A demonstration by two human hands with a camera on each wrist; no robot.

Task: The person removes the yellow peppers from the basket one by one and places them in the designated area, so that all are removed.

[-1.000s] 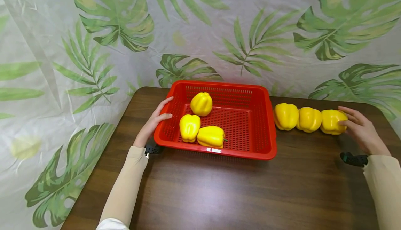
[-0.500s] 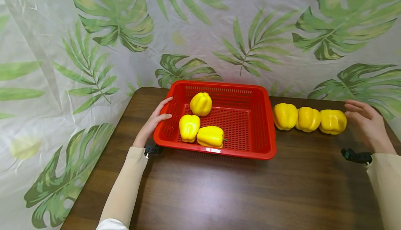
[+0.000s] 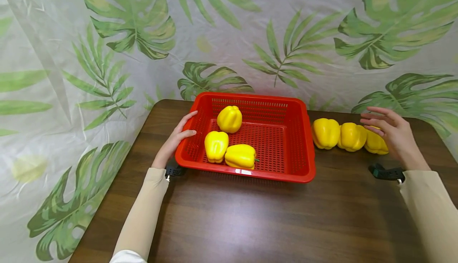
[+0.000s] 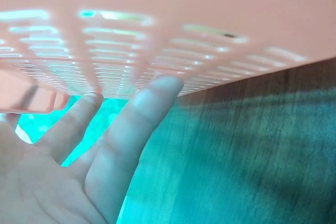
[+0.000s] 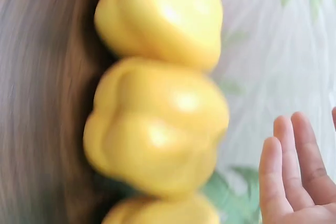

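Observation:
A red plastic basket point(image 3: 273, 143) stands on the table. Inside it are three yellow bell peppers point(image 3: 216, 147), grouped toward its left half. My left hand point(image 3: 175, 141) holds the basket's left rim, thumb and a finger over the edge. Seen from the left wrist, two fingers point(image 4: 134, 129) lie against the slotted wall from outside. Right of the basket, three more yellow bell peppers point(image 3: 325, 133) sit in a row. My right hand point(image 3: 395, 135) hovers by the rightmost pepper point(image 3: 375, 143), partly hiding it, fingers extended and holding nothing. Blurred peppers point(image 5: 157, 129) fill the right wrist view's middle.
The brown wooden table point(image 3: 243, 219) runs up to a leaf-patterned backdrop point(image 3: 222, 36) behind the basket and along the left side. Black camera straps point(image 3: 388, 172) sit on both wrists.
My right hand first drew right, away from the rightmost pepper, then came back left over it. The left hand, basket and peppers have stayed put.

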